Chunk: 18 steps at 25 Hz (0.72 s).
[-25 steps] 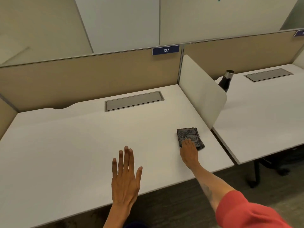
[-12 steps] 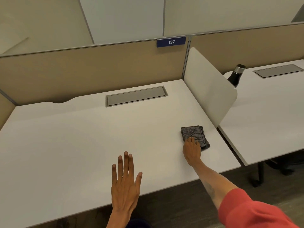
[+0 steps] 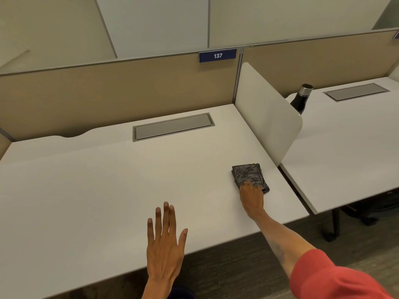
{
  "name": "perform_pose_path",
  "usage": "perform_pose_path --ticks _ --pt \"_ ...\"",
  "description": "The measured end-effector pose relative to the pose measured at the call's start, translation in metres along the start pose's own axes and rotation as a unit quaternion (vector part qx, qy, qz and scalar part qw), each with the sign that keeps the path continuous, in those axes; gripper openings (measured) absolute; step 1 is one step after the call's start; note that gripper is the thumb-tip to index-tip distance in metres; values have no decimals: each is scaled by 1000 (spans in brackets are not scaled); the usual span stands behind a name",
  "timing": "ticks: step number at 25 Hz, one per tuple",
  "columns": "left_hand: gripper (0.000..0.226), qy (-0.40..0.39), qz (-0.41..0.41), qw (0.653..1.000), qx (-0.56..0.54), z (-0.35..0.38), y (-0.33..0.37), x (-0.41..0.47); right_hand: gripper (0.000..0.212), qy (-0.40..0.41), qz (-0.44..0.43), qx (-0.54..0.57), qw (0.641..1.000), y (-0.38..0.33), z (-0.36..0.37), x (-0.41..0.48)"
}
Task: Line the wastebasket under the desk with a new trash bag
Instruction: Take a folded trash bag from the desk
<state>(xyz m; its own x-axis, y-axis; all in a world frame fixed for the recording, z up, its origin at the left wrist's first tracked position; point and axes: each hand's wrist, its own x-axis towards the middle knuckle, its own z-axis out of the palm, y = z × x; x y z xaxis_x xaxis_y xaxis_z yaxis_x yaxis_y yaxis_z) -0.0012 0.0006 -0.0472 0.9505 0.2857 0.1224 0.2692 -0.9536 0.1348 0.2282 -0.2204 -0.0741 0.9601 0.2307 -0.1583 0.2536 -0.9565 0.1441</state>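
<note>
A folded black trash bag (image 3: 248,174) lies flat on the white desk (image 3: 108,186), near its right end beside the white divider panel. My right hand (image 3: 252,199) reaches out to the bag, its fingers curled down onto the bag's near edge. My left hand (image 3: 165,244) rests flat on the desk near the front edge, fingers spread, holding nothing. No wastebasket shows clearly. A dark rounded shape (image 3: 182,292) peeks out below the desk edge by my left wrist, and I cannot tell what it is.
A grey cable hatch (image 3: 172,126) is set into the desk's back. Tan partition walls with a blue "137" sign (image 3: 217,55) close off the rear. A black bottle (image 3: 301,99) stands on the neighbouring desk behind the divider (image 3: 269,119). Dark carpet lies below.
My right fingers have curled tighter onto the bag's near edge. The view has shifted slightly. My left hand stays flat on the desk.
</note>
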Motion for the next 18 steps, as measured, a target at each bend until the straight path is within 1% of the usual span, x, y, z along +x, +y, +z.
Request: perform_pose_path --ticks 4,6,8,10,12,15,18 --pt "75 -11 2 1000 -4 1 7 0 29 33 -2 57 998 6 -1 -5" --pt "75 -14 5 1000 -3 1 9 0 36 34 -6 90 995 12 2 -7" --pt "76 -19 6 1000 -6 2 11 0 41 25 -22 86 996 17 5 -7" --pt "76 -23 5 1000 -7 2 12 -1 34 20 -39 53 998 19 8 -5" --pt "76 -28 4 1000 -8 3 13 -2 33 23 -43 35 998 17 8 -3" --pt "77 -39 2 999 -6 2 14 -4 34 28 -31 59 997 13 8 -3" --pt "78 -43 -2 999 -8 2 13 -5 41 23 -19 81 996 12 12 -3"
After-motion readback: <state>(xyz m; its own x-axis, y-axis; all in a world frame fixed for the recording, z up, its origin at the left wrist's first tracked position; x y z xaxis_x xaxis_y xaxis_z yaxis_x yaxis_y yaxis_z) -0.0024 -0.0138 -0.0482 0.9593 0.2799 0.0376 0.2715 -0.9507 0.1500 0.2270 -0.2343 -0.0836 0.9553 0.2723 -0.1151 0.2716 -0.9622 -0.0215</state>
